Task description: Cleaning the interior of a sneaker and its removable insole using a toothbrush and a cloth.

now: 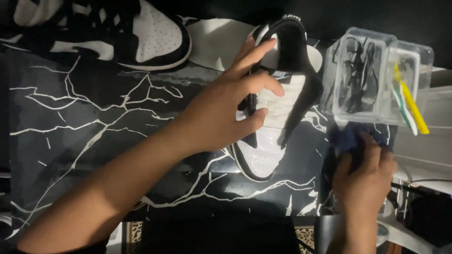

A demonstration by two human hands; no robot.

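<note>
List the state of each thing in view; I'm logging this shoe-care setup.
Black-and-white sneaker under the left hand: unlaced, tongue pulled up, toe toward the camera.
Second black-and-white sneaker: lying apart, untouched.
Clear plastic container: open, holding black laces and toothbrushes.
Dark blue cloth: bunched, gripped.
Left hand: steadying the sneaker.
Right hand: closed on the cloth.

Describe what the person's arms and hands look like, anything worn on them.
Both are bare: the left hand and the right hand wear no gloves, and no rings or watch show. Both forearms are uncovered as far as the picture's lower edge. The dim light hides finer detail.
</note>
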